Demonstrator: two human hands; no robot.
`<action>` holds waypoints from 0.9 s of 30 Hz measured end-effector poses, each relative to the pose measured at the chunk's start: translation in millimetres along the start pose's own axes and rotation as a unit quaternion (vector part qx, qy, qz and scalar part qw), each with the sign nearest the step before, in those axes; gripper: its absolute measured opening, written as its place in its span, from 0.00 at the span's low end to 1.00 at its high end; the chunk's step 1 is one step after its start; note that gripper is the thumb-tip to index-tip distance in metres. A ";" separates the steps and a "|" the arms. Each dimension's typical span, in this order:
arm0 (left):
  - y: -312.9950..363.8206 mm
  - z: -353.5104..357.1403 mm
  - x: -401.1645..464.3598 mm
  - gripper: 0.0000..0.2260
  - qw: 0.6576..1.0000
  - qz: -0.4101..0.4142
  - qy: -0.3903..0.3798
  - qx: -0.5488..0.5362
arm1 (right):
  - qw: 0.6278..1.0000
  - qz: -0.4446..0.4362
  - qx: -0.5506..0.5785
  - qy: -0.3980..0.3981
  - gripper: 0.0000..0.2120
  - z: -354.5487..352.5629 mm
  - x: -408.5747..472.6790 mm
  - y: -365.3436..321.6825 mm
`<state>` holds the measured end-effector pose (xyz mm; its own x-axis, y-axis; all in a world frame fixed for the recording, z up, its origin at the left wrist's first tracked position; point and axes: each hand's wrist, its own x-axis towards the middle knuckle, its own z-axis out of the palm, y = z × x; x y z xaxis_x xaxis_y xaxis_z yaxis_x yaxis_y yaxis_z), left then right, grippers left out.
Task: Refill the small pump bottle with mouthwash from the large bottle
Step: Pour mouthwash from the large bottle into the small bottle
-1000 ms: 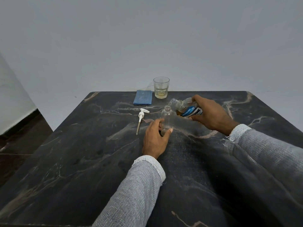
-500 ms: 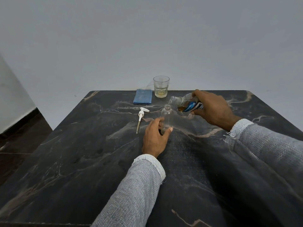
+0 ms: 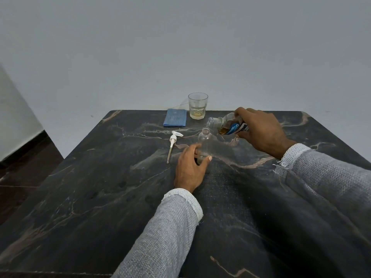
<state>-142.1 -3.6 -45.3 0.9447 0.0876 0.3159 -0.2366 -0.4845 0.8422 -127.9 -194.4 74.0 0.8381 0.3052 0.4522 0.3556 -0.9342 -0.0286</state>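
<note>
The small clear bottle [image 3: 205, 141] stands upright on the dark marble table [image 3: 100, 197], with no pump on its open neck. My left hand [image 3: 189, 168] grips its base. My right hand [image 3: 259, 131] holds the large mouthwash bottle [image 3: 226, 126] with a blue label, tipped nearly level, its open mouth pointing left just above and right of the small bottle's neck. Amber liquid sits low inside the large bottle. The white pump head [image 3: 173, 144] with its long tube lies flat on the table to the left.
A drinking glass [image 3: 197, 105] with a little pale liquid stands at the table's far edge. A folded blue cloth [image 3: 175, 120] lies beside it on the left. A grey wall rises behind; dark floor shows at the left.
My right hand has lifted the large bottle slightly and moved it a little to the right, away from the small bottle's neck. My left hand and the small bottle have stayed put.
</note>
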 end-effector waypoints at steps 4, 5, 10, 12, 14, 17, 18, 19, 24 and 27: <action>-0.7 0.1 0.3 0.23 1.000 -0.002 0.000 -0.002 | 1.000 -0.003 -0.008 0.000 0.23 0.3 0.5 0.8; -1.1 0.2 0.4 0.22 1.000 -0.002 0.001 -0.001 | 1.000 -0.003 -0.010 0.001 0.23 0.4 0.7 1.1; -1.5 0.7 0.6 0.23 1.000 0.001 0.002 0.002 | 1.000 -0.004 -0.021 -0.001 0.23 0.4 2.1 2.3; -1.7 0.7 0.6 0.22 1.000 0.002 0.004 0.002 | 1.000 -0.006 -0.024 0.001 0.23 0.9 2.4 3.0; -1.7 0.6 0.6 0.22 1.000 0.002 0.004 0.003 | 1.000 -0.008 -0.027 0.002 0.23 1.2 2.6 4.1; -1.8 0.9 1.5 0.22 1.000 -0.002 0.002 0.003 | 0.999 -0.011 -0.032 0.006 0.22 1.4 3.5 5.6; -1.9 1.2 1.7 0.22 1.000 -0.003 0.002 0.003 | 0.999 -0.012 -0.033 0.006 0.22 1.4 3.6 5.8; -2.1 1.5 2.0 0.23 1.000 -0.004 0.001 0.004 | 0.999 -0.012 -0.034 0.006 0.22 1.4 3.8 5.8; -2.8 1.8 2.1 0.23 1.000 -0.003 0.000 0.003 | 0.999 -0.010 -0.035 0.002 0.22 1.5 4.1 6.6; -3.3 1.6 2.2 0.22 1.000 -0.003 0.002 0.002 | 0.999 -0.010 -0.035 0.003 0.23 -0.1 4.4 6.6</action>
<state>-138.9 -3.2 -48.0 0.9451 0.0941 0.3129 -0.2303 -0.4876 0.8421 -121.9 -199.2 75.9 0.8290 0.3224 0.4570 0.3414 -0.9389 0.0431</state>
